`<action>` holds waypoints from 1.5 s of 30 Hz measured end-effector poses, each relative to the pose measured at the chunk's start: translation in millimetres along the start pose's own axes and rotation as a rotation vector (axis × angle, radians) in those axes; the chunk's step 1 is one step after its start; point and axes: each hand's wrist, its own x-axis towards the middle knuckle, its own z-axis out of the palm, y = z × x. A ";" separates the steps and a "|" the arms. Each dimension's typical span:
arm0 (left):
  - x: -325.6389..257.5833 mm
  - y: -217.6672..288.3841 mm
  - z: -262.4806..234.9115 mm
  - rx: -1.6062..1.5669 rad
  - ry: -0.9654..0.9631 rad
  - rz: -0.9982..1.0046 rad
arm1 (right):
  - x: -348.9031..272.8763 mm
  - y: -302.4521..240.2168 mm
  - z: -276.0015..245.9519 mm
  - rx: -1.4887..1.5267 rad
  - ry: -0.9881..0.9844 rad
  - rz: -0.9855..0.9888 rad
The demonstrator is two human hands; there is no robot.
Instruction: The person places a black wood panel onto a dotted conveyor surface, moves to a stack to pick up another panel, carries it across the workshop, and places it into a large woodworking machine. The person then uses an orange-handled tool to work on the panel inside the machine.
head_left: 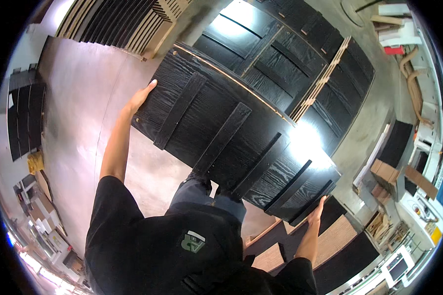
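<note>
I hold a long black wood-grain panel (194, 120) in front of me by its two ends. Several raised black strips cross its upper face, and a pale raw edge shows along its far side. My left hand (143, 96) is closed around the left end, thumb on top. Gripping the right end, lower in the view, is my right hand (318, 212); its fingers under the panel are hidden. Just beyond lies a stack of similar black panels (268, 37) with strips, its pale edges showing. The held panel overlaps the near side of that stack.
Dark boards (115, 27) stand in a row at the far left. More dark panels (27, 115) are at the left wall, by a yellow bag-like thing (35, 162). Black and tan boards (337, 238) lie at lower right. Hoses (412, 91) and machinery line the right side.
</note>
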 end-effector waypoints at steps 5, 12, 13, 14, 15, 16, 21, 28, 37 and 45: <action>-27.5 17.8 12.2 0.152 0.132 -0.006 | 17.0 -32.3 -46.3 -0.477 -0.067 -0.084; -48.3 -31.8 9.8 0.314 0.778 0.555 | 19.3 -176.1 201.4 -1.171 0.215 -0.970; -61.4 -47.3 13.3 0.287 0.800 0.523 | -5.9 -195.7 289.7 -1.146 0.037 -1.067; -74.4 -60.0 16.3 0.054 0.920 0.506 | -15.1 -205.5 356.2 -1.089 -0.093 -1.102; -84.9 -73.5 18.7 -0.177 1.041 0.485 | -12.6 -213.2 411.6 -1.149 -0.204 -1.122; -91.5 -94.0 23.4 -0.273 1.096 0.404 | -26.5 -218.1 477.9 -1.192 -0.344 -1.096; -82.1 -163.4 84.9 -1.206 0.620 -0.144 | -21.6 -207.4 724.4 -1.160 -0.753 -0.638; -76.3 -106.2 88.2 -1.638 0.466 -0.093 | -65.1 -172.6 798.5 -1.085 -0.800 -0.200; -61.5 -128.6 110.4 -1.516 0.477 -0.188 | -55.6 -179.6 795.4 -1.032 -0.917 -0.033; -69.3 -121.5 100.2 -1.518 0.417 -0.181 | -43.8 -179.9 796.9 -1.046 -0.973 -0.064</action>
